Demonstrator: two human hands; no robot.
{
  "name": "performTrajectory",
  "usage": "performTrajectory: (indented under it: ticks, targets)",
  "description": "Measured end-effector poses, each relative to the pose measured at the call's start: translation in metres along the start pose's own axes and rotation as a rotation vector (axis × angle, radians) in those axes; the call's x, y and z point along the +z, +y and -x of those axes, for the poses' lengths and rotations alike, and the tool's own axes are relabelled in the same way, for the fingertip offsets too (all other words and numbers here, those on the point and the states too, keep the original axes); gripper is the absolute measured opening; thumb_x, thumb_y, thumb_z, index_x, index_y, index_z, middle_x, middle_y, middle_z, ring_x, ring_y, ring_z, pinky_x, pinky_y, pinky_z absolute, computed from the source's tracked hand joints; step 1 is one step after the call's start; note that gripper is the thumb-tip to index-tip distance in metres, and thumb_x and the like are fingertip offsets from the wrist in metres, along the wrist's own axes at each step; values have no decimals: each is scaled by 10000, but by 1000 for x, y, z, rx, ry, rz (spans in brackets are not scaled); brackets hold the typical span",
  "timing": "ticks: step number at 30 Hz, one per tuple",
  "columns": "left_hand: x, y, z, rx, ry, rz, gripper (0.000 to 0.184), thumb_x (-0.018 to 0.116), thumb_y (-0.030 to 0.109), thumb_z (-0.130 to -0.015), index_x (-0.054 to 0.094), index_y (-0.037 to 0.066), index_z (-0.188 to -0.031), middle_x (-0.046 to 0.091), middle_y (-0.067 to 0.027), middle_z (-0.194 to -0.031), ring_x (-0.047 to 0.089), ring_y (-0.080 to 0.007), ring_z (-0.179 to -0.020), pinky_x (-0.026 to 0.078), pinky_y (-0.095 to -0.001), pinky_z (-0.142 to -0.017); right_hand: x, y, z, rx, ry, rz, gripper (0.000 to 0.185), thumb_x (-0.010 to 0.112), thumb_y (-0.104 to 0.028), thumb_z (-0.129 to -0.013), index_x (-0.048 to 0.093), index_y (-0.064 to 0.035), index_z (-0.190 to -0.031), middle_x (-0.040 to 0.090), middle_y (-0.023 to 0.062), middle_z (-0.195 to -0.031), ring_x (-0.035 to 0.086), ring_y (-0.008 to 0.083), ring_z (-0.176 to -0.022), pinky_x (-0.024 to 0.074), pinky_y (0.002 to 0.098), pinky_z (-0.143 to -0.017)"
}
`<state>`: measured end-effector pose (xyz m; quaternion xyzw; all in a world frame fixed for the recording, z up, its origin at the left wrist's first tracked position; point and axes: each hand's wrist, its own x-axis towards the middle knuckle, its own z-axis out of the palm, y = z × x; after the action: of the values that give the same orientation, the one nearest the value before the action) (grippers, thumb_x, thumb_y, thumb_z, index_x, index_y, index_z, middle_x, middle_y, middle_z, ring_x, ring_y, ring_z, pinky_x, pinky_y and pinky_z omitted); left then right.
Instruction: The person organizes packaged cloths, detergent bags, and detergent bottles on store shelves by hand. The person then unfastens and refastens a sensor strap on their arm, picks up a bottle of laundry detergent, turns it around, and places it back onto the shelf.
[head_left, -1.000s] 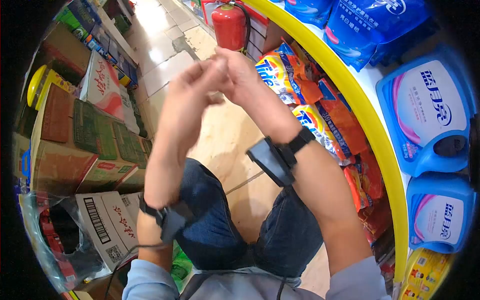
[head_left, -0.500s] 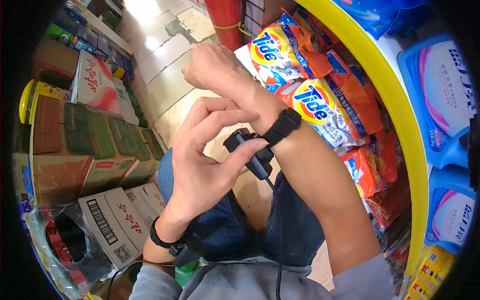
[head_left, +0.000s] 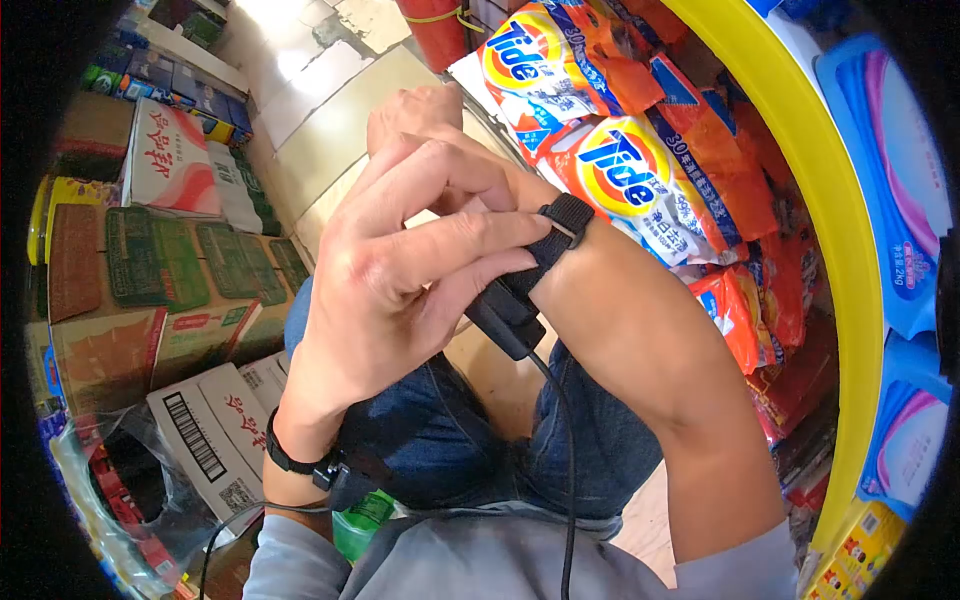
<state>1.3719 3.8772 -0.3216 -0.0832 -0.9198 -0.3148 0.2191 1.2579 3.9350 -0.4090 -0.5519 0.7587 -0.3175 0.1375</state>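
My left hand [head_left: 400, 260] reaches across my right forearm, thumb and fingertips closed on the black wrist strap [head_left: 565, 235]. A black device [head_left: 507, 318] with a cable sits under the fingertips on that strap. Beyond it, my right hand [head_left: 415, 112] is curled into a loose fist, back of the hand up, partly hidden behind the left hand; no object shows in it. Another black strap [head_left: 285, 452] with a small device is around my left wrist.
Orange Tide bags [head_left: 625, 175] lie to the right below a yellow shelf edge [head_left: 800, 110], with blue detergent bottles [head_left: 890, 190] above. Cardboard boxes [head_left: 105, 350] and a white carton [head_left: 215, 430] stand at left. A red extinguisher [head_left: 435, 30] is ahead on the tiled floor.
My hands have gone from being close together in front to the left hand over the right wrist. Its fingers have closed on the strap. The view has shifted, bringing the Tide bags higher.
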Motion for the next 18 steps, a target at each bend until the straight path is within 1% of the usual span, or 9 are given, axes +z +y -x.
performTrajectory:
  ticks: [4,7,9,10,11,13,14,15,18]
  targets:
    - [3,-2,-4,0,-19,8,235,786,47,-715,767,51,-949,641,-58,-902,592,-201,-844,472,-313,-746,4,13,-15,-47,43,-299,184,498,-116,-931,601,-9,-1038,583,119,-966,598,215,-1029,483,313,-908]
    - [3,-5,-5,-18,6,83,193,761,-9,-730,754,21,-920,651,-71,-896,616,-205,-864,484,-309,-779,22,4,-24,-88,70,-527,204,482,-109,-943,582,-5,-1087,573,125,-1009,580,209,-1067,470,306,-929]
    - [-1,0,-10,-133,72,208,175,734,-62,-730,742,4,-892,656,-87,-893,638,-216,-877,495,-306,-813,15,5,23,-116,90,-674,220,471,-105,-951,570,-2,-1119,566,129,-1038,567,204,-1092,461,302,-943]
    - [-6,0,-12,-131,34,200,190,719,-68,-726,732,-9,-906,674,-110,-918,651,-232,-893,501,-337,-857,34,-8,-14,-129,101,-746,229,466,-102,-955,563,0,-1135,563,131,-1052,561,202,-1104,457,300,-949]
    - [-11,0,-15,-132,33,201,190,719,-68,-726,732,-9,-906,674,-110,-918,651,-232,-893,501,-337,-857,33,-8,-14,-141,112,-819,237,461,-100,-959,557,1,-1151,560,132,-1066,555,199,-1116,452,297,-956]
    - [-18,-6,-24,-29,-132,208,202,719,-8,-747,723,-30,-948,694,-141,-963,658,-268,-939,499,-392,-897,34,-17,2,-156,73,-833,237,451,-103,-962,559,4,-1144,563,138,-1076,556,199,-1107,455,298,-948]
    - [-21,-10,-27,24,-198,217,251,710,68,-778,704,-60,-993,704,-179,-1014,662,-333,-996,487,-441,-933,32,-27,13,-175,35,-846,238,441,-106,-965,561,6,-1138,566,143,-1086,556,199,-1097,458,298,-940]
    - [-21,-11,-30,18,-201,215,251,710,68,-778,704,-60,-993,704,-179,-1014,662,-333,-996,487,-441,-933,30,-37,24,-193,-3,-860,241,431,-109,-968,563,9,-1131,569,149,-1096,557,198,-1087,461,298,-932]
    - [-17,-18,-32,21,-562,478,338,679,123,-838,648,-84,-1102,682,-230,-1065,646,-407,-1033,494,-438,-910,30,-51,39,-227,-84,-899,248,412,-115,-974,567,15,-1118,576,160,-1116,558,198,-1068,466,299,-915]
